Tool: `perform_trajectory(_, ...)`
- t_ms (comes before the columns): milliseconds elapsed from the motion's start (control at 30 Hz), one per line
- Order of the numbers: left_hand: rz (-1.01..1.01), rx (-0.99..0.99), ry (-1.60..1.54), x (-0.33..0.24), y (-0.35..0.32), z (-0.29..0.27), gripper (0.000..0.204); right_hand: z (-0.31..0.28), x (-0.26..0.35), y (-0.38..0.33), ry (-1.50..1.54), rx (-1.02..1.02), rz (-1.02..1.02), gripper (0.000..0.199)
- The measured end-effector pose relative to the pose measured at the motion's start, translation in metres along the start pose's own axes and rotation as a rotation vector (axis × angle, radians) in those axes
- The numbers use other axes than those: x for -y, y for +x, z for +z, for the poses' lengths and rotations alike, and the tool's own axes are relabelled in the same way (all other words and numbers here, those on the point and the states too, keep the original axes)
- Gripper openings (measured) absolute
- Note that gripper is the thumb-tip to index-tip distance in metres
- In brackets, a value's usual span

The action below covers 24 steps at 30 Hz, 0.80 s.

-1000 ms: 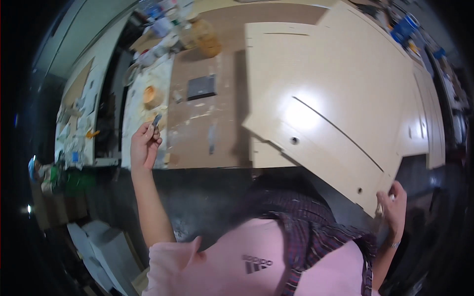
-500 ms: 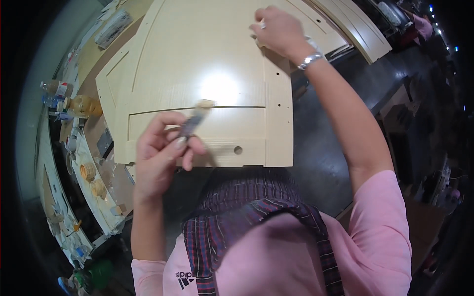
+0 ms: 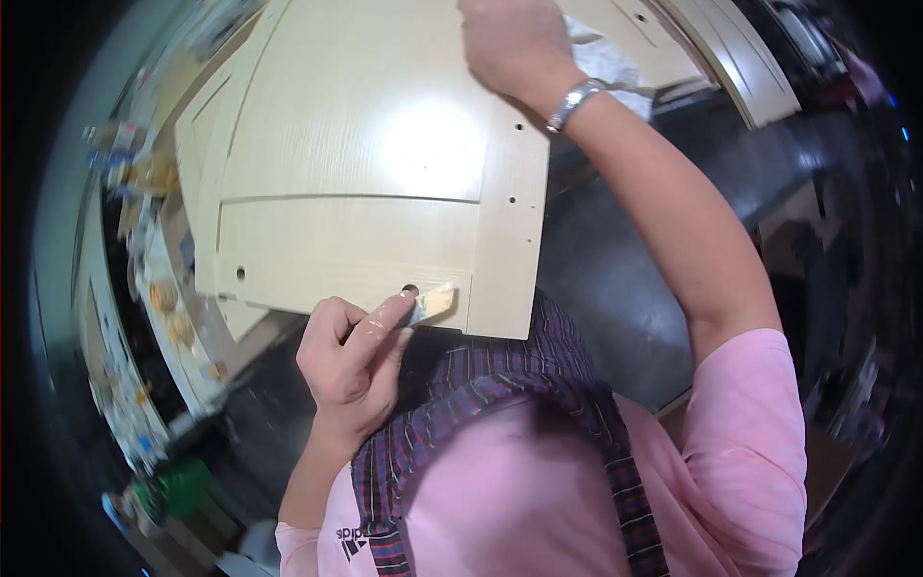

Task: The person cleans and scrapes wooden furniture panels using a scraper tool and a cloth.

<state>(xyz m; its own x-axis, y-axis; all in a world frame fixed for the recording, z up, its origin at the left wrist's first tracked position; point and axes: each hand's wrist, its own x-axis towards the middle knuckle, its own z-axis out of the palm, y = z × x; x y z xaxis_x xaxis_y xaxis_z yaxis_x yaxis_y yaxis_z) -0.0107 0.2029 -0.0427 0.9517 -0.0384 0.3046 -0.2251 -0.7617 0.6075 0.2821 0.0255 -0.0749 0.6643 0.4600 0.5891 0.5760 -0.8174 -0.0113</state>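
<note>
A cream panelled cabinet door (image 3: pixel 317 245) lies in front of me, with grooves and several small holes. My left hand (image 3: pixel 351 361) is closed round a small putty knife (image 3: pixel 433 304), its tip coated in cream filler. The tip is by the round hole near the door's front edge; whether it touches the surface I cannot tell. My right hand (image 3: pixel 517 48), a metal-banded watch on its wrist, is curled over the far right part of the door. Its fingertips are partly cut off by the top of the picture, hiding what they may hold. Beside that wrist is crumpled white material (image 3: pixel 608 69).
More cream panels (image 3: pixel 740 58) lie at the far right. On the left stand plastic bottles (image 3: pixel 144 176), one with yellowish contents, and a long whitish board (image 3: pixel 178 332) bearing round lumps of yellowish stuff. A green container (image 3: pixel 183 489) is at the lower left. The floor is dark.
My left hand has come down and right, bringing the putty knife from above the door to its front edge. My right hand has shifted slightly farther away. My view has shifted over the door.
</note>
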Motion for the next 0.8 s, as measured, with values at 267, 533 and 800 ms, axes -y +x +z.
perform_trajectory(267,-0.103,-0.221,0.219,-0.037,-0.020,0.017,0.038,-0.001,-0.001,0.000,0.100,0.023,-0.102,0.015)
perform_trajectory(533,-0.202,-0.228,0.190,-0.050,-0.017,0.024,0.036,-0.007,-0.004,-0.001,0.235,-0.033,-0.067,0.013)
perform_trajectory(800,-0.170,-0.184,0.178,-0.047,-0.007,0.029,0.033,-0.005,-0.007,0.000,0.207,-0.029,-0.074,0.015)
